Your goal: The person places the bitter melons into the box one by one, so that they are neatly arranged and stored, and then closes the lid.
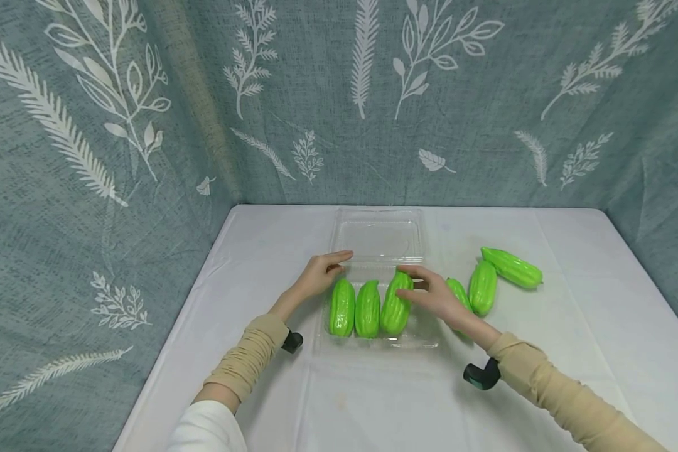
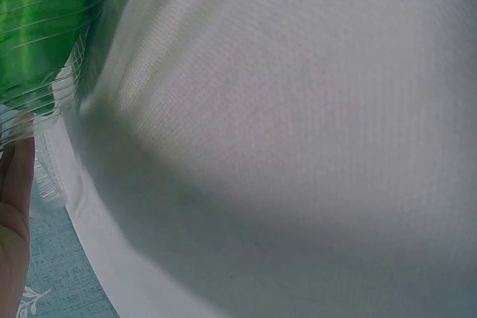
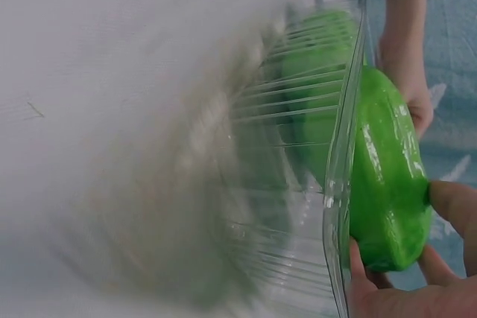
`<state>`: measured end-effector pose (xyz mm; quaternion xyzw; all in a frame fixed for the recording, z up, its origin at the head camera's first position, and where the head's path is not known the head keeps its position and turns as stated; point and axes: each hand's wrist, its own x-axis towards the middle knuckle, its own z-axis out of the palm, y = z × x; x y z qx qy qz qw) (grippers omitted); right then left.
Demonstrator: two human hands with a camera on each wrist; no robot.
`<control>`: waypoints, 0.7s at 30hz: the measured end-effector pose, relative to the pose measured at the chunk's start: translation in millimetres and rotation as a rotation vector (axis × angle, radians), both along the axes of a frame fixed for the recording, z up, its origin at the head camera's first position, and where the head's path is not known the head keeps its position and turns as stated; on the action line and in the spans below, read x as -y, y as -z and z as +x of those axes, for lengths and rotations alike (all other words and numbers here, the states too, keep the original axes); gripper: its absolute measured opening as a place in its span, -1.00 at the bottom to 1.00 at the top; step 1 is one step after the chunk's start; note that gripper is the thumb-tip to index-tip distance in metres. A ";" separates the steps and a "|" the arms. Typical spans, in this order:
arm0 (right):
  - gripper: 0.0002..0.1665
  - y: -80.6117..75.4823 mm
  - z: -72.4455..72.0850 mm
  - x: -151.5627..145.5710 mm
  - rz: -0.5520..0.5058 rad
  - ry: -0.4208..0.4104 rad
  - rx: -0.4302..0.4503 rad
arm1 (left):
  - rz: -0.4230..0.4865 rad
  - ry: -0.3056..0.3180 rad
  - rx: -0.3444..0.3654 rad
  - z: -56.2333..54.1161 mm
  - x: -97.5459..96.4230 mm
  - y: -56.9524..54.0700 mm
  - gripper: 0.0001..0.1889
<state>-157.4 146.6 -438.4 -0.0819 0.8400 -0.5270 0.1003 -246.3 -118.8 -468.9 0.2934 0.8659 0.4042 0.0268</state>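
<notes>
A clear plastic clamshell container (image 1: pixel 424 339) lies with its lid (image 1: pixel 378 235) folded back. Two green ridged gourds, the left one (image 1: pixel 341 307) and the middle one (image 1: pixel 367 309), lie side by side in its base. My right hand (image 1: pixel 437 298) holds a third green ridged gourd (image 1: pixel 395 304) by its far end, thumb on one side and fingers on the other; it is beside the middle one, over the base. At the container's back left corner is my left hand (image 1: pixel 316 274), fingers straight and fingertips right at the rim. The left wrist view shows its fingers (image 2: pixel 19 176) against the ribbed wall.
Right of the container lie three more green gourds: one partly behind my right forearm (image 1: pixel 459 294), one upright-lying gourd (image 1: pixel 483 287) and one slanted gourd (image 1: pixel 511 268). A white cloth covers the table (image 1: pixel 373 402). A patterned blue-green curtain (image 1: pixel 316 94) hangs behind and at the sides.
</notes>
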 end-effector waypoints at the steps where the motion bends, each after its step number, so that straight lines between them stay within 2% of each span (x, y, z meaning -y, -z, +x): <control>1: -0.32 1.1 -0.7 0.0 0.003 -0.005 -0.003 | 0.000 -0.001 0.001 0.2 0.1 0.0 -0.59; 13: -0.34 8.9 -2.4 7.1 0.036 -0.055 -0.042 | -0.007 0.000 -0.001 0.8 0.4 0.9 -0.59; 21: -0.37 11.2 -1.9 13.6 0.053 -0.056 -0.031 | -0.007 -0.008 -0.004 0.6 0.2 2.0 -0.59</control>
